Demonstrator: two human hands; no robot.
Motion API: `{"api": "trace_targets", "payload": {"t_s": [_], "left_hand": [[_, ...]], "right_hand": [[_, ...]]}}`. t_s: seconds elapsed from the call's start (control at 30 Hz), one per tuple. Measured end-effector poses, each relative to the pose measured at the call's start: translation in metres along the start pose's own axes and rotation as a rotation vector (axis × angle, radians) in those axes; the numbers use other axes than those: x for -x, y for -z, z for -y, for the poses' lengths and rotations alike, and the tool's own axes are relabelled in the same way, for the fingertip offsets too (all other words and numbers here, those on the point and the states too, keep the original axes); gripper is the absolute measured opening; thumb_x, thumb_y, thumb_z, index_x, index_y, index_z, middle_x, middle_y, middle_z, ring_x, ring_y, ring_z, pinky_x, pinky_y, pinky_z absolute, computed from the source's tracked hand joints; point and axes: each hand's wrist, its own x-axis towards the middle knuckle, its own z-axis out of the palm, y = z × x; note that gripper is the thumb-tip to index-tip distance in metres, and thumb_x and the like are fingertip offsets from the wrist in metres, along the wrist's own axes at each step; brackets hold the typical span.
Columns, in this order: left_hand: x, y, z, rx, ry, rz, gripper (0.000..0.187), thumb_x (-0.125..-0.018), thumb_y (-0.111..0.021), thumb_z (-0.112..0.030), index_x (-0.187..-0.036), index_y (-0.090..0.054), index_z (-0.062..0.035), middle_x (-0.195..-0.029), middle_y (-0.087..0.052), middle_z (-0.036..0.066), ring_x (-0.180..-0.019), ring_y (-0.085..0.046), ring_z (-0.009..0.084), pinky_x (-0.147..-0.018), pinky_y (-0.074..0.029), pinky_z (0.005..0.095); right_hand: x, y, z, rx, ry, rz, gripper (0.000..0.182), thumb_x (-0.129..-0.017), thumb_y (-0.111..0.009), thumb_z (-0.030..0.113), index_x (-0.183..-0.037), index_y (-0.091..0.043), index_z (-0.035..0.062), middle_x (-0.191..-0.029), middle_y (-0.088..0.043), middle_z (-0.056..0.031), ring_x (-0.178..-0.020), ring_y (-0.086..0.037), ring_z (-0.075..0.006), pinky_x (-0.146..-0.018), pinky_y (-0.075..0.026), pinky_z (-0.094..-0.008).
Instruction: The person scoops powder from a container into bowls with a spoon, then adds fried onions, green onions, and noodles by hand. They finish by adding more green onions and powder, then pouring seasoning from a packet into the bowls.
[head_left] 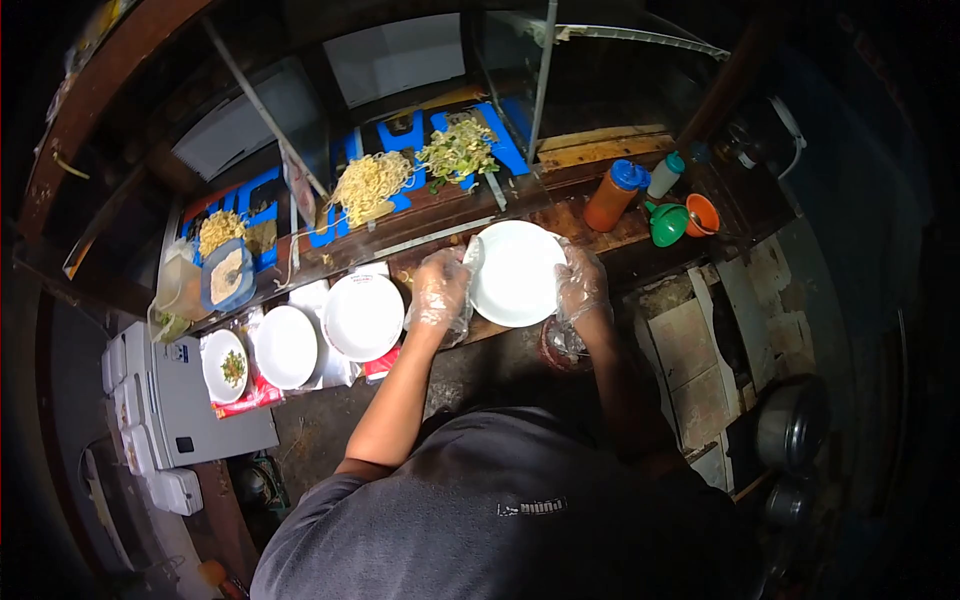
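Between my two hands is a white round bowl (517,273), its plain pale face turned up to the camera. My left hand (440,288), in a clear plastic glove, grips the bowl's left rim. On the opposite rim my right hand (583,283), gloved the same way, is closed too. Its fingers are partly hidden by the bowl's edge. Left of my left hand stand a white bowl (362,317) and a second white bowl (286,347). Farther left, a smaller white bowl (225,367) holds chopped green and orange bits (233,368).
Behind the counter edge lie pale noodles (372,188), shredded greens (457,152) and a yellowish heap (218,232). A blue tub (228,275) holds pale powder. At right stand an orange sauce bottle (608,200), a teal-capped bottle (665,177), a green funnel-like piece (668,225) and an orange cup (702,215).
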Motion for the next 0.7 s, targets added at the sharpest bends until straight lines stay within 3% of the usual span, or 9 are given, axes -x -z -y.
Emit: {"api": "trace_targets", "payload": {"t_s": [0.03, 0.1, 0.2, 0.3, 0.47, 0.53, 0.7], "left_hand": [[0.007, 0.010, 0.005, 0.053, -0.007, -0.042, 0.023, -0.077, -0.066, -0.009, -0.097, -0.067, 0.0027, -0.089, -0.068, 0.020, -0.079, -0.067, 0.0255, -0.076, -0.051, 0.0358], [0.017, 0.031, 0.018, 0.000, 0.030, -0.077, 0.023, -0.077, -0.062, -0.009, -0.096, -0.067, 0.0045, -0.088, -0.066, 0.027, -0.082, -0.066, 0.0389, -0.074, -0.051, 0.0413], [0.023, 0.055, 0.036, -0.044, 0.051, -0.068, 0.022, -0.077, -0.063, -0.009, -0.095, -0.066, 0.0042, -0.088, -0.066, 0.027, -0.083, -0.066, 0.0403, -0.074, -0.051, 0.0421], [0.018, 0.063, 0.057, -0.145, 0.047, -0.059, 0.021, -0.078, -0.063, -0.009, -0.094, -0.067, 0.0029, -0.088, -0.066, 0.027, -0.084, -0.066, 0.0413, -0.074, -0.051, 0.0431], [0.009, 0.058, 0.067, -0.243, 0.035, 0.007, 0.020, -0.077, -0.063, -0.008, -0.095, -0.068, 0.0008, -0.085, -0.067, 0.025, -0.083, -0.066, 0.0422, -0.072, -0.052, 0.0439], [0.005, 0.058, 0.066, -0.280, 0.067, 0.057, 0.020, -0.078, -0.063, -0.008, -0.095, -0.068, 0.0004, -0.086, -0.067, 0.025, -0.084, -0.066, 0.0420, -0.073, -0.052, 0.0441], [0.001, 0.054, 0.069, -0.382, 0.075, 0.053, 0.018, -0.078, -0.064, -0.008, -0.095, -0.068, -0.0011, -0.094, -0.068, 0.025, -0.090, -0.066, 0.0409, -0.078, -0.054, 0.0439]], "right_hand": [[0.006, -0.001, 0.021, 0.038, 0.046, 0.049, 0.033, -0.082, -0.062, 0.001, -0.114, -0.060, -0.0043, -0.109, -0.064, -0.0207, -0.102, -0.063, -0.0335, -0.092, -0.049, -0.0359], [0.014, -0.014, 0.037, 0.069, 0.103, 0.109, 0.033, -0.082, -0.061, 0.000, -0.115, -0.060, -0.0045, -0.110, -0.064, -0.0206, -0.103, -0.063, -0.0333, -0.093, -0.048, -0.0356], [0.023, -0.040, 0.048, 0.128, 0.038, 0.247, 0.038, -0.080, -0.056, -0.004, -0.117, -0.060, -0.0043, -0.112, -0.064, -0.0224, -0.109, -0.061, -0.0337, -0.096, -0.047, -0.0370], [0.023, -0.070, 0.030, 0.071, 0.062, 0.221, 0.040, -0.079, -0.055, -0.005, -0.119, -0.060, -0.0042, -0.115, -0.063, -0.0225, -0.111, -0.060, -0.0339, -0.096, -0.047, -0.0365], [0.013, -0.079, 0.035, 0.196, -0.042, 0.301, 0.038, -0.088, -0.055, 0.003, -0.126, -0.057, 0.0017, -0.119, -0.063, -0.0193, -0.110, -0.060, -0.0320, -0.097, -0.047, -0.0355], [0.011, -0.082, 0.034, 0.306, -0.070, 0.299, 0.042, -0.081, -0.058, 0.000, -0.124, -0.059, -0.0001, -0.117, -0.063, -0.0205, -0.110, -0.060, -0.0347, -0.097, -0.047, -0.0351], [0.005, -0.090, 0.023, 0.432, 0.051, 0.318, 0.040, -0.083, -0.059, 0.003, -0.124, -0.060, 0.0018, -0.115, -0.063, -0.0208, -0.107, -0.060, -0.0358, -0.096, -0.047, -0.0370]]}}
